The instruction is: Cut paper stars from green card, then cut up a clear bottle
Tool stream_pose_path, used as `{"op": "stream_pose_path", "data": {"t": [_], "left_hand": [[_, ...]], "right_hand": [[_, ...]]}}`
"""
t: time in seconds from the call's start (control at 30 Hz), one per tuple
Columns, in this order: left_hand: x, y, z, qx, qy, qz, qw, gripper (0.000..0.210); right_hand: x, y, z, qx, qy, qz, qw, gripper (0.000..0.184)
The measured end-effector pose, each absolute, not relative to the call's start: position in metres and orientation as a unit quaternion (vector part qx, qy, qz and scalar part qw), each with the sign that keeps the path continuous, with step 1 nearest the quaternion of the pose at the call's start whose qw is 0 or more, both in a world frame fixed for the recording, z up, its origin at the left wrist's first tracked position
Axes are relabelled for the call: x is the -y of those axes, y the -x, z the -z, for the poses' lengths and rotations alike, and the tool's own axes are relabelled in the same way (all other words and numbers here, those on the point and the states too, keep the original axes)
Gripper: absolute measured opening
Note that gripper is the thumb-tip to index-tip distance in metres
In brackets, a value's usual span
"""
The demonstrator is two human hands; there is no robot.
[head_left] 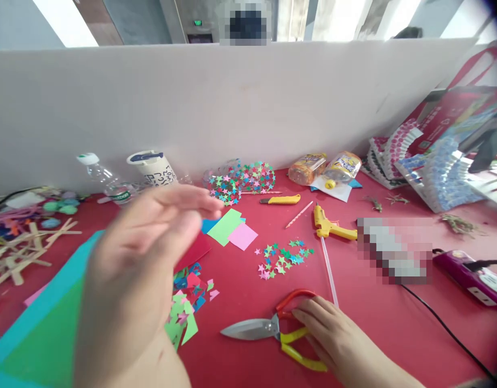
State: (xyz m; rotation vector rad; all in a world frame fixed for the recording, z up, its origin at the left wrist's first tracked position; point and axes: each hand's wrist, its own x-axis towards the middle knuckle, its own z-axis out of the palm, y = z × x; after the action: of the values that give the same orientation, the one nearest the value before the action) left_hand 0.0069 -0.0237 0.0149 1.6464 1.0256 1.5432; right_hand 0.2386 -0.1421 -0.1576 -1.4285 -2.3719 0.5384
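My left hand [139,258] is raised in the left foreground, close to the camera and a little blurred. Its fingers stretch forward with the thumb apart below them, and no object shows between them. At the lower right, my right hand [333,334] grips the handles of a pair of large scissors [252,328]. One scissor handle is red, the other yellow; the blades are closed and point left. Beyond them lies a scatter of small paper stars [284,258]. Cut paper scraps [187,318] lie partly hidden behind my left wrist, near green and pink paper squares [232,231].
Toward the back are a yellow utility knife [280,200], star-filled clear containers [256,178], a cup [153,167] and a plastic bottle [111,180]. A yellow glue gun [333,226] lies on the right, near a purple power strip [474,277]. Wooden sticks [22,256] lie left.
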Motion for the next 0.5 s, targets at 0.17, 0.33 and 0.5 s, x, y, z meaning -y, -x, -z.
{"op": "stream_pose_path", "data": {"t": [0.17, 0.33, 0.5], "left_hand": [[-0.003, 0.002, 0.012, -0.489, -0.735, -0.365, 0.295, 0.032], [-0.041, 0.021, 0.062, -0.549, -0.789, -0.08, 0.264, 0.054], [-0.066, 0.007, 0.113, -0.623, -0.772, 0.003, 0.127, 0.081]], "right_hand": [[0.115, -0.259, 0.137, 0.77, 0.567, -0.226, 0.185, 0.018], [0.076, -0.262, 0.137, 0.731, 0.641, -0.202, 0.123, 0.018], [0.036, -0.231, 0.128, 0.768, 0.594, -0.2, 0.132, 0.013]]}}
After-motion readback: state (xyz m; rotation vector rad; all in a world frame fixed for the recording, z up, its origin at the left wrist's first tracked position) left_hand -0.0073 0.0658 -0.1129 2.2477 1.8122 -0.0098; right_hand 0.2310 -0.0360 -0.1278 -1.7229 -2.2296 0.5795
